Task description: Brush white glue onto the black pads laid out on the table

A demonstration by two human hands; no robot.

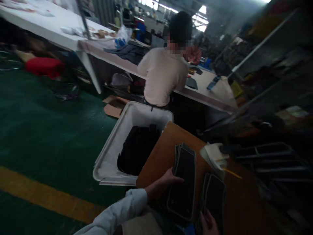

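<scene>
My left hand (168,180) grips the left edge of a stack of dark, flat, rectangular panels with pale edging (182,182), thumb on top and the other fingers mostly hidden at the side. At the bottom of the view, my right hand (209,223) is closed on the near end of a second stack of similar dark panels (214,195). The two stacks are side by side over a brown board (156,156), with a narrow gap between them. What the panels are made of is too dim to tell.
A white bin (111,153) holding black material (137,150) stands left of the board. Beyond it, a person (163,75) sits at a long worktable (220,94). Pale scraps (215,153) and a yellow stick (233,173) lie right of the stacks. A metal rack (271,160) is at right.
</scene>
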